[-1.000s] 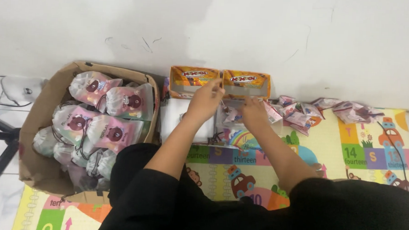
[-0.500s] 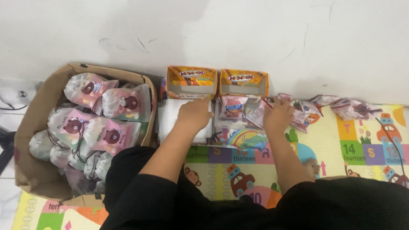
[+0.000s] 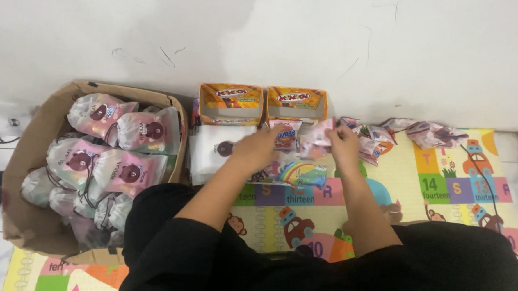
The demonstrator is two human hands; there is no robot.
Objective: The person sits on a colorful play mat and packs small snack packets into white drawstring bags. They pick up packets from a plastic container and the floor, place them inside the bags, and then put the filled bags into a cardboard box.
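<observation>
Here, well to the left of the two orange boxes [image 3: 264, 104], a cardboard box [image 3: 34, 153] holds pink and white drawstring bags [image 3: 127, 172], and just below the boxes lies a stack of white bags [image 3: 215, 149] on the play mat [image 3: 443, 188]. The left hand [image 3: 257, 150] rests over the stack's right edge beside a small snack packet [image 3: 284, 133], its grip blurred, so I cannot tell its state. The right hand [image 3: 342, 141], below the right box, pinches a pink packet [image 3: 319, 132], with more packets [image 3: 428, 132] strewn further right.
</observation>
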